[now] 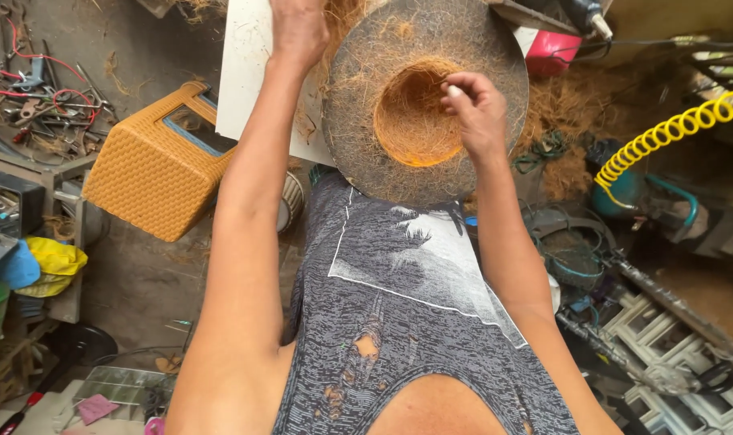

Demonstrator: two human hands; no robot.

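My right hand pinches fibres at the hollow of the round coir disc over the desk; hollow formed, rim ragged. Left hand grips its far edge.

a white board carries a round coir-covered mould and loose fibre.

Both arms of the person stretch forward and down from the shoulders, bare and nearly straight. The left hand lies palm down with the wrist flat. The right hand bends at the wrist, its fingertips pinched together.
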